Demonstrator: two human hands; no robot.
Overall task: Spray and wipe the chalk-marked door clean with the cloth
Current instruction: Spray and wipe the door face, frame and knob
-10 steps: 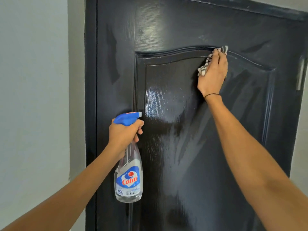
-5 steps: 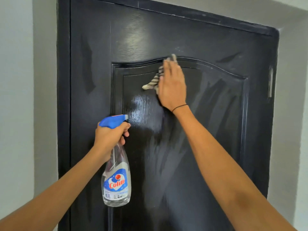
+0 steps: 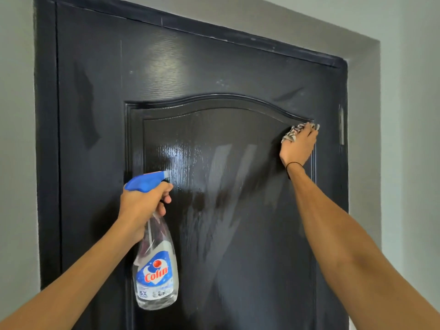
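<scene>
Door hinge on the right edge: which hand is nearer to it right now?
Right. The right hand presses the cloth onto the door just left of the hinge. The left hand holds the spray bottle far off, lower left.

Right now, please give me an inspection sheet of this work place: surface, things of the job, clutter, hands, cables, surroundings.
Surface: dark door with a raised arched panel; pale hazy streaks and wet shine on the panel, faint light specks above the arch.
Job's things: patterned cloth at the panel's upper right corner; clear spray bottle with blue trigger head, hanging upright in front of the door.
Clutter: nothing seen.
Hands: left hand grips the bottle's neck; right hand presses the cloth on the door, thin black band at the wrist.
Cables: nothing seen.
Surroundings: dark door frame, pale wall on both sides.
</scene>
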